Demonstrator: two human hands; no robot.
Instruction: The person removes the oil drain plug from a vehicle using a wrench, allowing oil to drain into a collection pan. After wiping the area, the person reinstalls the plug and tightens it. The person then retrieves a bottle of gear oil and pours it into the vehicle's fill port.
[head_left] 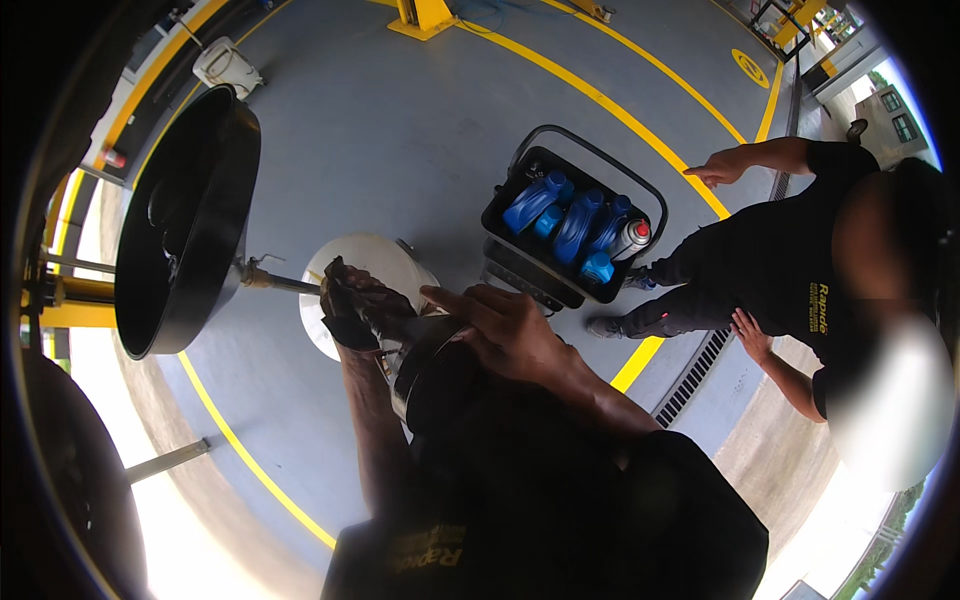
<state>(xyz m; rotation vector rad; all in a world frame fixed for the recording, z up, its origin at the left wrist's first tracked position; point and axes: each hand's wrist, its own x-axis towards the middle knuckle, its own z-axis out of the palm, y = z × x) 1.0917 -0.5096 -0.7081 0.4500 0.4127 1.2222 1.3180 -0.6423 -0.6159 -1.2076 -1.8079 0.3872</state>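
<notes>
Handles dark round part [424, 358] between left hand [368, 304] and right hand [512, 332], just beside white drum [362, 248]; stretches right forefinger, bending the others; cannot tell left fingers; seems midway, with part not yet put down; cannot judge what is finished.

On my feed I am counting one left hand [368, 300] and one right hand [515, 335] near centre, plus one black basin [195, 210] at left, one white bucket [402, 263], one black crate [520, 252], one spray can [631, 237], at least three blue bottles [577, 228], one co-worker [755, 235] at right.
</notes>
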